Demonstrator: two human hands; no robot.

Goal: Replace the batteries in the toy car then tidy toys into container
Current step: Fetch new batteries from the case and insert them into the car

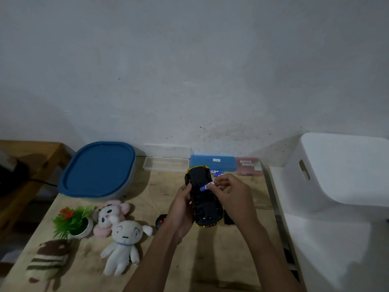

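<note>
Black hard plastic forms the underside of the toy car [203, 199], which is held upturned just above the wooden table [210, 260]; it is judged light, rigid and best gripped by its flanks. The left hand [182, 209] is wrapped around the car's left side, fingers curled. A blue battery [207, 185], small, smooth and likely slippery, is pinched by the right hand [229, 193] over the chassis.

No text is legible. Print on the blue-and-white battery [207, 186] and on the spare batteries [217, 172] is blurred; a small white label on the blue case [213, 163] is too small to be read.
</note>
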